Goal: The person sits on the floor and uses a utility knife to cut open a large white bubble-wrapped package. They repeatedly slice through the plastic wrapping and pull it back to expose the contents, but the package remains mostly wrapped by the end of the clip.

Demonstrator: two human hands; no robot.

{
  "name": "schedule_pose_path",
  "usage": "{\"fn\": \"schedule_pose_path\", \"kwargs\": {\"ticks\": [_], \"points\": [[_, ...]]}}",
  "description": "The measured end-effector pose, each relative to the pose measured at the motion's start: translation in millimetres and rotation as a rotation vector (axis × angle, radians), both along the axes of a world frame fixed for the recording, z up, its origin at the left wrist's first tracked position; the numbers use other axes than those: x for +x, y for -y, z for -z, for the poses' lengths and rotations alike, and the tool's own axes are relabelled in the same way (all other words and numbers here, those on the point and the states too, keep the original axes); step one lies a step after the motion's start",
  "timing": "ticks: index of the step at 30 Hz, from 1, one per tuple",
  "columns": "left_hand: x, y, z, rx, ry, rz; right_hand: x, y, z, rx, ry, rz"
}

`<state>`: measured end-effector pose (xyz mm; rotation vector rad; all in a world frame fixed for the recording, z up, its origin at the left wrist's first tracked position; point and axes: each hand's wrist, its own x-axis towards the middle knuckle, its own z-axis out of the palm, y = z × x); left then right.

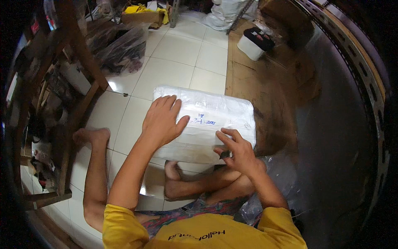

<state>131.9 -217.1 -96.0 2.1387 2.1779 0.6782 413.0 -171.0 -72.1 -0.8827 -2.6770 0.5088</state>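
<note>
A large white plastic-wrapped bundle [219,110] lies on the tiled floor in front of my crossed legs, with blue handwriting on its top. My left hand [162,120] rests flat on the bundle's left part, fingers spread. My right hand [234,147] sits at the bundle's near right edge, fingers curled around a small dark object [225,155] pressed against the wrapping. What that object is I cannot make out.
A wooden frame [78,62] stands at the left with dark plastic bags [120,50] behind it. Flattened cardboard [265,99] lies right of the bundle, with a white box with a black lid [257,41] on it. Clear plastic [282,174] lies by my right knee. A perforated metal rail [352,58] curves along the right.
</note>
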Motion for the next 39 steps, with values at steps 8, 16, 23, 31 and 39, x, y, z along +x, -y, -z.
{"fn": "schedule_pose_path", "kwargs": {"ticks": [8,16,23,31,39], "points": [[22.2,11.8,0.6,0.156,-0.032,-0.091,35.1,-61.0,-10.6,0.008,-0.007,0.274],[26.9,24.5,0.9,0.183,-0.014,-0.129,41.6,-37.2,-7.7,-0.076,-0.019,0.200],[53.1,47.8,-5.8,0.057,0.094,-0.168,53.4,-8.8,1.2,0.000,0.011,0.149],[98.9,-13.9,-1.6,0.114,-0.001,0.574,51.7,1.0,6.6,0.056,-0.036,0.127],[84.7,-29.4,-14.0,0.017,-0.105,0.546,56.3,-14.7,0.4,-0.033,-0.041,0.129]]}}
